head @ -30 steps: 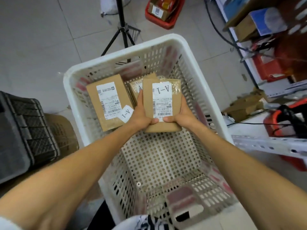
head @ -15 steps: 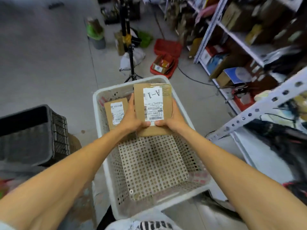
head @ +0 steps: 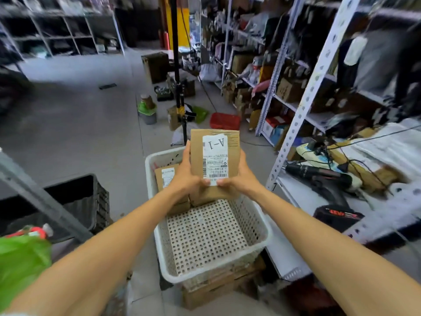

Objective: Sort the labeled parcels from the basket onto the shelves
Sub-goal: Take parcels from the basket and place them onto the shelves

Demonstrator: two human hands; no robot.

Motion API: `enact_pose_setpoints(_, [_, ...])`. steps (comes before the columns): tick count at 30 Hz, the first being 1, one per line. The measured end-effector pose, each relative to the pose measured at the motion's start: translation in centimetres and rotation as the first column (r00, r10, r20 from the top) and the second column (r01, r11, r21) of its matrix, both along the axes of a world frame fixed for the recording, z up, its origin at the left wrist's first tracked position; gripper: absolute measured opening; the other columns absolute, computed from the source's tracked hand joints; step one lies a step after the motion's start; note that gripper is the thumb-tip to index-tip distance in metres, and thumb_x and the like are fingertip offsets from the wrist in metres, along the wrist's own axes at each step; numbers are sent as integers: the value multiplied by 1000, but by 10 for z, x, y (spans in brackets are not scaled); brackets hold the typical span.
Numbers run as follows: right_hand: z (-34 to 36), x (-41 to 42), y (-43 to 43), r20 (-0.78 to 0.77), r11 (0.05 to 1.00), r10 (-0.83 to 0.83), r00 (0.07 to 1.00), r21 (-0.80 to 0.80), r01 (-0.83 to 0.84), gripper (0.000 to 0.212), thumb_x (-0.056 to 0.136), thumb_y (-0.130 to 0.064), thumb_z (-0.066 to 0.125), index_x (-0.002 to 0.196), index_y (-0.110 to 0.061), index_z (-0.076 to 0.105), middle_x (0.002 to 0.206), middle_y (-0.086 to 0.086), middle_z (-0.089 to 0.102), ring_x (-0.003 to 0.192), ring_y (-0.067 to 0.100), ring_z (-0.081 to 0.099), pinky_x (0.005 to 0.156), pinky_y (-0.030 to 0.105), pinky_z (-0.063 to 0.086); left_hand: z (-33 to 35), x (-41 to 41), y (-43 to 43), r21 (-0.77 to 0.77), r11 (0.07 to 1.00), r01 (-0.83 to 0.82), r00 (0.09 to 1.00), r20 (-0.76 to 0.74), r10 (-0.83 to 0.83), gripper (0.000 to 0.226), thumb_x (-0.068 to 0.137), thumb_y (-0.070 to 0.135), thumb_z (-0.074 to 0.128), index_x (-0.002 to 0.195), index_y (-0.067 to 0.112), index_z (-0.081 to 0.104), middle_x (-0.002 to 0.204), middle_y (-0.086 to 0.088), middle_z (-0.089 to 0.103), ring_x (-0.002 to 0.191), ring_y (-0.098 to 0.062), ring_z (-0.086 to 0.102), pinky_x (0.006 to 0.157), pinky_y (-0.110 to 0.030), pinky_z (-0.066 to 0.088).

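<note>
Your two hands, left hand [head: 185,179] and right hand [head: 241,179], hold the parcel [head: 215,160] between them above the basket's [head: 265,236] far end. Another parcel [head: 166,176] lies in the basket behind your left hand. The shelves [head: 303,106] stand to your right, a crate [head: 100,201] to your left.

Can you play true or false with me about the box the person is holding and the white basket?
1. Both hands hold the A-1 parcel. True.
2. The white basket is full to the top. False: most of its holed floor is bare.
3. Another labeled parcel sits in the basket. True.
4. The left hand is empty. False: it grips the parcel's left edge.
5. The right hand rests on the shelf. False: it grips the parcel's right edge.
</note>
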State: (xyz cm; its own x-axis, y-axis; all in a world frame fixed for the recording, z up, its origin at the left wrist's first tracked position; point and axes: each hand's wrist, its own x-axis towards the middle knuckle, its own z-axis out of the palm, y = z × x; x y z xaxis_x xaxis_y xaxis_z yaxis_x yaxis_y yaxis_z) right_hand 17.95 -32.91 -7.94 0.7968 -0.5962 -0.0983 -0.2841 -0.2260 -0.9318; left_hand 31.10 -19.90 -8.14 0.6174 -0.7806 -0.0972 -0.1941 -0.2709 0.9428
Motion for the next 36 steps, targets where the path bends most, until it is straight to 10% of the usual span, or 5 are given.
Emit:
enact_pose_setpoints(5, [19, -46, 45, -20, 997, -76, 997, -31, 76, 124, 66, -16, 84, 150, -35, -6, 147, 5, 40, 133, 23, 39, 111, 46, 33, 16, -38, 34, -31, 998, 59, 997, 58, -57, 132, 65, 2, 82, 148, 43, -12, 150, -4, 35, 135, -17, 37, 112, -46, 34])
enact_pose_setpoints(20, [16, -213, 134, -69, 949, -311, 948, -75, 306, 128, 69, -16, 85, 152, -22, -12, 152, 6, 31, 137, 24, 34, 110, 38, 30, 15, -191, 99, -61, 966, 252, 968, 30, -250, 129, 68, 2, 82, 147, 45, -10, 140, 5, 41, 125, -11, 43, 102, -30, 39])
enact_pose_setpoints(36, [65, -536, 127, 100, 613, -764, 638, -200, 765, 122, 72, -6, 82, 151, -27, -9, 125, -9, 42, 114, 10, 43, 99, 28, 36, 72, -490, -6, -154, 680, 717, 697, 176, -695, 121, 69, -2, 77, 150, 36, -3, 146, -3, 39, 135, -19, 37, 109, -37, 33])
